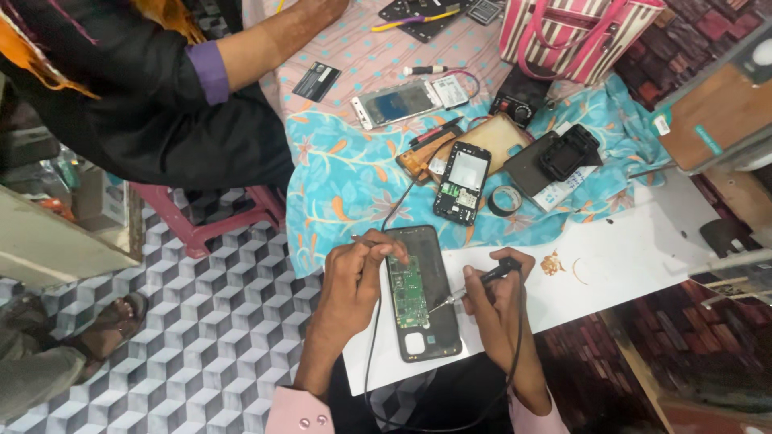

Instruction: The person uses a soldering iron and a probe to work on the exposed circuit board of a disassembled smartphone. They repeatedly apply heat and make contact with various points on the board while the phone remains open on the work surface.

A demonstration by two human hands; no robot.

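Two hands work on an open phone point(422, 293).
Left hand point(354, 277) fingers pinch tweezers point(371, 240) beside it; right hand point(494, 293) fingers grip a soldering iron point(474, 285) touching its board.

At lower centre, the opened phone point(422, 293) shows a glossy black plastic shell around a green circuit board point(408, 291) with small metallic parts. It lies on a smooth, matt white tabletop point(643, 249). Above it, soft printed turquoise cloth point(346, 173) lies creased. At the upper right, a striped bag point(575, 32) looks like woven fabric.
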